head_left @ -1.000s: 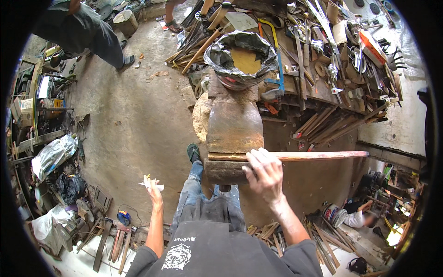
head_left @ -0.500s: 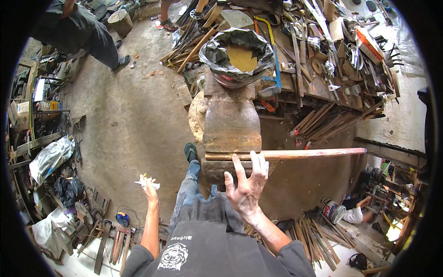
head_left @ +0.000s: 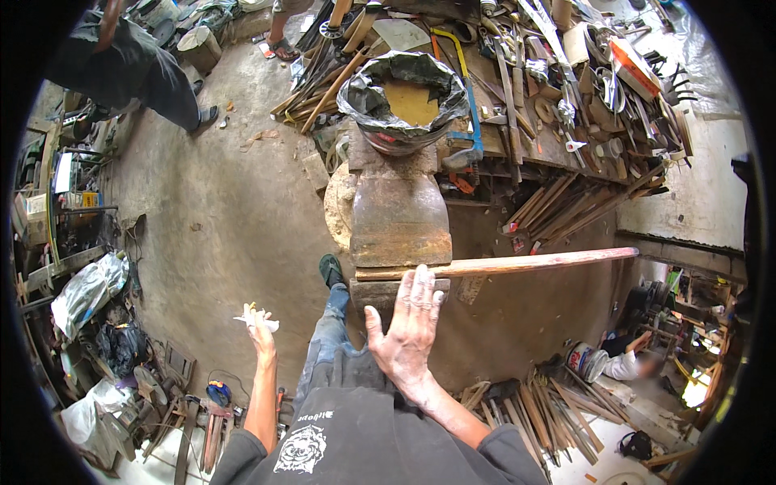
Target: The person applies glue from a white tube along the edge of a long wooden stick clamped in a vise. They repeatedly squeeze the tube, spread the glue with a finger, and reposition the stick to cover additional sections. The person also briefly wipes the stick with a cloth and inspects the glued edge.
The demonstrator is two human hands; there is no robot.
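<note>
The floor (head_left: 218,234) spreads under everything, and the bench (head_left: 537,155) at the upper right is heaped with tools, strips and offcuts. At the upper left stands another person (head_left: 158,77) in dark trousers, well apart from the work. The vise (head_left: 402,214) sits in front of the wearer, its jaws running left to right. Just beyond its body is the bucket (head_left: 402,145), lined with black plastic and holding something tan. The stick (head_left: 541,260) lies along the line between the vise jaws, and its longer part juts out to the right, clear of the vise. A hacksaw (head_left: 474,133) with a blue frame rests near the bucket. The right hand (head_left: 406,335) is spread flat, palm down and whitened with dust: four fingers straight and close together, thumb out to the left, closed around nothing. Its fingertips overlap the stick at the vise; how hard they press cannot be told. The left hand (head_left: 260,333), raised off to the left, has its fingers loosely curled on a white scrap (head_left: 273,326), which pokes out at both sides.
</note>
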